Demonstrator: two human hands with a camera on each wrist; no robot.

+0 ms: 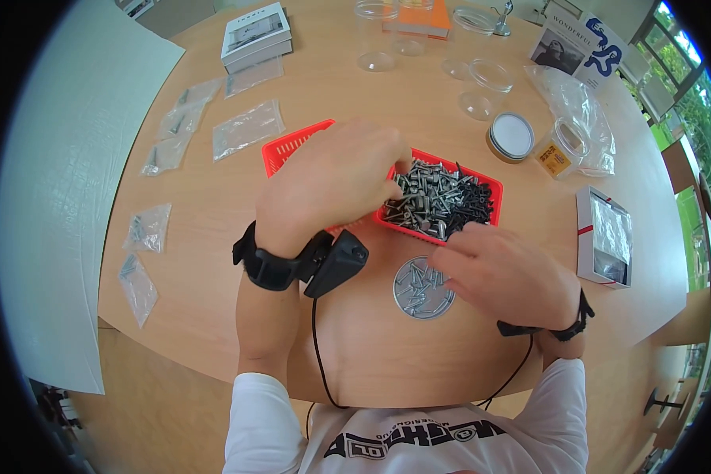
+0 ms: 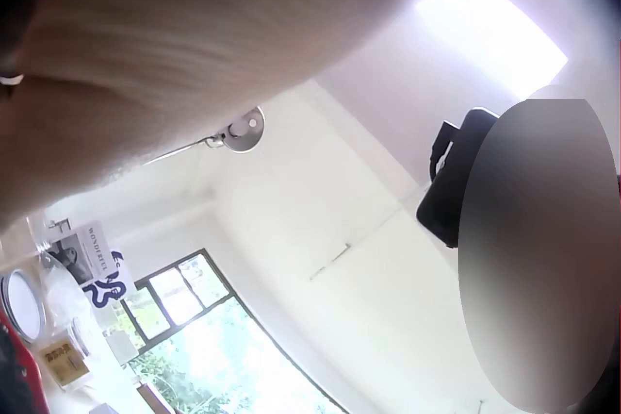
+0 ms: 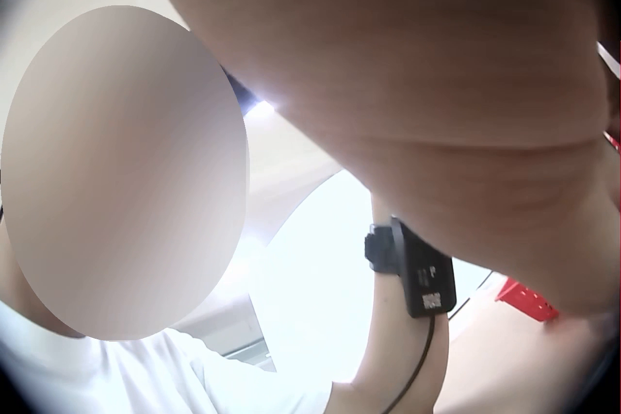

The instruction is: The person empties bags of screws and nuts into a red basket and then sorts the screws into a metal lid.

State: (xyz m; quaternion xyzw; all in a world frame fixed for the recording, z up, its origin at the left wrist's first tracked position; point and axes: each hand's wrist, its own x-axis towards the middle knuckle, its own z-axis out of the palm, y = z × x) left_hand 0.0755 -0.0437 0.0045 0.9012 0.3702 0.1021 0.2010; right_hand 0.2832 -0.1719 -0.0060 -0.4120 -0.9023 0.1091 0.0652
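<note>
In the head view, a red basket [image 1: 498, 207] holds a heap of silver screws [image 1: 428, 188], with black screws [image 1: 474, 204] at its right end. My left hand [image 1: 332, 174] reaches over from the left, thumb and fingertips down at the silver screws. A second red basket [image 1: 296, 146] lies partly hidden under that hand. My right hand [image 1: 509, 272] is at the front right corner, its fingers bent close by the rim; I cannot tell what it holds. Below its fingertips sits a round shallow dish [image 1: 425, 314] with several silver screws. Both wrist views show mostly skin and room, with the fingers hidden.
Small plastic bags [image 1: 249, 128] lie along the left. Clear jars [image 1: 375, 59], a round tin [image 1: 511, 136], a labelled tub [image 1: 559, 154] and a crumpled bag [image 1: 581, 110] stand behind. At right is an open box [image 1: 604, 237]. Cables [image 1: 317, 347] run from both wrists.
</note>
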